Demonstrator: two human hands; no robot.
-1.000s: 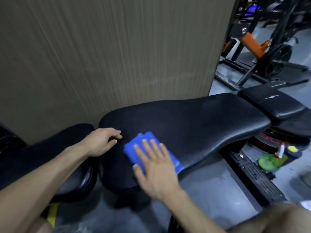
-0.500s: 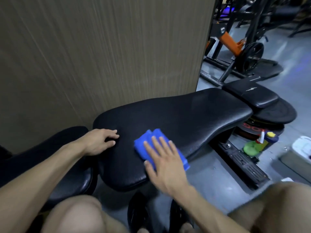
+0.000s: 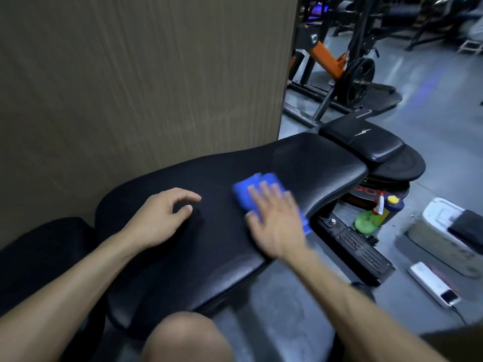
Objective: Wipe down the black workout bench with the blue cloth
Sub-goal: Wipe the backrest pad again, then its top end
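Observation:
The black workout bench [image 3: 308,165] runs from lower left to upper right across the view. A folded blue cloth [image 3: 251,190] lies on its near edge around the middle. My right hand [image 3: 277,218] presses flat on the cloth, fingers spread and blurred with motion. My left hand [image 3: 159,218] rests on the pad to the left of the cloth, fingers loosely curled and holding nothing. A second black pad [image 3: 39,257] sits at the far left.
A brown wall panel [image 3: 143,74] stands right behind the bench. On the floor to the right are a green spray bottle [image 3: 366,220], a blue bottle [image 3: 394,205], a grey-white box [image 3: 444,231] and a white power strip [image 3: 431,286]. A weight machine [image 3: 355,77] stands beyond. My knee [image 3: 185,338] is below.
My right hand has slid the blue cloth to the right along the bench. My left hand has moved further onto the pad and lifted its fingers. The view has shifted right.

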